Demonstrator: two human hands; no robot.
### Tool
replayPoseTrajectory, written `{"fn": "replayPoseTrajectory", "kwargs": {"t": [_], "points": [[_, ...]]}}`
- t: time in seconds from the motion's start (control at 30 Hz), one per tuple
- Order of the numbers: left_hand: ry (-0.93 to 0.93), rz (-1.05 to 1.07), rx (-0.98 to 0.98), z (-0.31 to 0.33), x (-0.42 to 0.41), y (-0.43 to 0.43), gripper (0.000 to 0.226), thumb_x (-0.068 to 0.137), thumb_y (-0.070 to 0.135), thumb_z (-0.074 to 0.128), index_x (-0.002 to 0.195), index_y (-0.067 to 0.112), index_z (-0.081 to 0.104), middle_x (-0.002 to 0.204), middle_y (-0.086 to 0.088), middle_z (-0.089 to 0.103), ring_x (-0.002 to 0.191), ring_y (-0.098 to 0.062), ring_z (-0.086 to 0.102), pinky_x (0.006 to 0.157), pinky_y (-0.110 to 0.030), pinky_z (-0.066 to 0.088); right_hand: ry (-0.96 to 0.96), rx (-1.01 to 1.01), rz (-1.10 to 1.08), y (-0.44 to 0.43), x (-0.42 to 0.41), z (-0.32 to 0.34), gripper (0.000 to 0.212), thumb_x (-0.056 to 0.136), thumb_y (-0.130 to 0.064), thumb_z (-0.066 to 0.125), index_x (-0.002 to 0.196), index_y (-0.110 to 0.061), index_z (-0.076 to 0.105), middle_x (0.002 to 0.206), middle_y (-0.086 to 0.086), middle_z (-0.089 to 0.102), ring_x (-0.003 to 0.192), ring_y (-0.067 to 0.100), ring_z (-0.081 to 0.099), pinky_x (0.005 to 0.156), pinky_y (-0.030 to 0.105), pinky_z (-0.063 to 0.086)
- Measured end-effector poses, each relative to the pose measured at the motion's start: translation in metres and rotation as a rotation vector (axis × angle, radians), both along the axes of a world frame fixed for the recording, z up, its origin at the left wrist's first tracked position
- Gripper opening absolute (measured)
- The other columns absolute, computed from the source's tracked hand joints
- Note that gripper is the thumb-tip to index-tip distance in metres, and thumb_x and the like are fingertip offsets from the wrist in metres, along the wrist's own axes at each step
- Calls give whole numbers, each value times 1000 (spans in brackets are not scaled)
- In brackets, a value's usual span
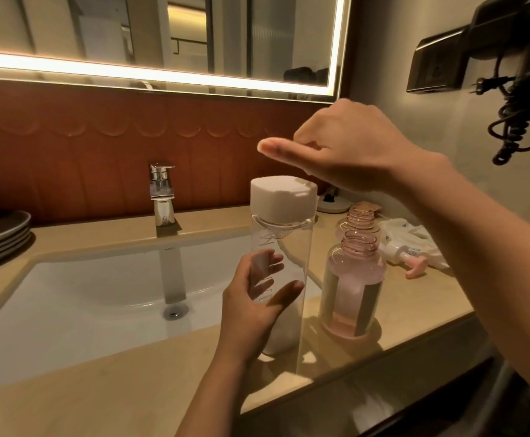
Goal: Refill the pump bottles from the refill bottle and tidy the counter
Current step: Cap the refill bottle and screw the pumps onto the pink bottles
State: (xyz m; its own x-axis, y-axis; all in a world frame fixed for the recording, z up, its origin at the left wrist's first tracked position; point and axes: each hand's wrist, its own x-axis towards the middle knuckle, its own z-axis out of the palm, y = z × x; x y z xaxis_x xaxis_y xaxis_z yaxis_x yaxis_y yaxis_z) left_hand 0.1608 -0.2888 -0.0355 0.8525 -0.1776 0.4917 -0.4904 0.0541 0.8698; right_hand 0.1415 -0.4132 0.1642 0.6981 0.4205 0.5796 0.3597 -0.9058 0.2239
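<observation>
A tall clear refill bottle with a white cap stands on the beige counter by the sink's right edge. My left hand grips its lower half. My right hand hovers just above the cap, fingers loosely curled, thumb stretched left, holding nothing. To the right stands a pink pump bottle with its threaded neck uncovered and pink liquid inside. A pink pump head lies on the counter behind it.
A white sink with a chrome tap fills the left. Grey plates are stacked at far left. White packets lie at the back right. A hairdryer with a coiled cord hangs on the right wall.
</observation>
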Motion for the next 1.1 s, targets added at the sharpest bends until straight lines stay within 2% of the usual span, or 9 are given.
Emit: {"fn": "replayPoseTrajectory", "kwargs": {"t": [0.1, 0.2, 0.3, 0.43, 0.57, 0.67, 0.77, 0.87, 1.1], "points": [[5, 4, 10, 1, -1, -1, 69, 51, 63, 67, 112, 35, 49, 117, 15, 60, 106, -1, 59, 94, -29, 50, 302, 188, 139, -10, 0, 4, 60, 80, -71, 37, 107, -25, 65, 105, -4, 64, 87, 4, 56, 69, 18, 40], [3, 7, -4, 1, -2, 0, 65, 53, 60, 68, 111, 36, 50, 114, 18, 60, 105, 2, 58, 94, -28, 49, 731, 155, 198, -13, -4, 7, 58, 79, -61, 57, 132, -54, 36, 144, -23, 36, 121, 1, 45, 95, 21, 40], [2, 8, -5, 0, -2, 1, 65, 54, 60, 67, 112, 35, 50, 115, 18, 60, 106, 3, 58, 94, -28, 49, 734, 103, 189, -8, -5, 1, 61, 75, -51, 59, 133, -49, 39, 134, -22, 45, 110, 3, 54, 84, 19, 48], [-11, 4, 10, -1, -1, 1, 75, 51, 75, 67, 113, 37, 48, 117, 20, 59, 107, 4, 57, 90, -21, 50, 445, 26, 13, 9, -4, -6, 69, 62, -73, 48, 114, -30, 58, 90, -13, 56, 76, 0, 51, 59, 17, 38], [-6, 8, 27, -1, -2, 2, 77, 50, 81, 62, 114, 41, 47, 116, 25, 57, 107, 7, 56, 87, -13, 48, 18, -283, -164, 15, 1, -10, 52, 94, -59, 35, 81, -15, 58, 62, -4, 45, 56, 12, 41, 52, 25, 31], [-2, 11, 18, 0, -2, 2, 73, 51, 77, 66, 113, 41, 49, 114, 25, 59, 107, 5, 57, 88, -18, 49, -33, -209, -171, 9, -4, -6, 68, 87, -71, 24, 60, -14, 49, 55, -2, 43, 54, 16, 40, 51, 25, 27], [14, 10, -3, 1, -2, 1, 64, 55, 62, 68, 111, 38, 50, 115, 20, 60, 105, 4, 58, 92, -26, 49, 285, -6, -22, 2, -6, 1, 72, 70, -78, 26, 93, -21, 64, 79, -11, 57, 75, 9, 55, 58, 20, 35], [10, 6, 4, 2, -3, 1, 61, 57, 55, 71, 111, 35, 51, 115, 17, 60, 106, 1, 58, 94, -30, 50, 631, 43, 69, 0, -6, 4, 72, 65, -69, 49, 133, -48, 38, 119, -18, 50, 99, 3, 55, 73, 13, 42], [-6, 32, 8, 0, -3, 1, 62, 58, 54, 74, 112, 35, 50, 113, 18, 61, 106, 1, 59, 92, -29, 50, 446, -58, 40, 11, -2, -8, 72, 67, -70, 44, 127, -31, 50, 103, -6, 57, 81, 5, 53, 63, 15, 40]]}}
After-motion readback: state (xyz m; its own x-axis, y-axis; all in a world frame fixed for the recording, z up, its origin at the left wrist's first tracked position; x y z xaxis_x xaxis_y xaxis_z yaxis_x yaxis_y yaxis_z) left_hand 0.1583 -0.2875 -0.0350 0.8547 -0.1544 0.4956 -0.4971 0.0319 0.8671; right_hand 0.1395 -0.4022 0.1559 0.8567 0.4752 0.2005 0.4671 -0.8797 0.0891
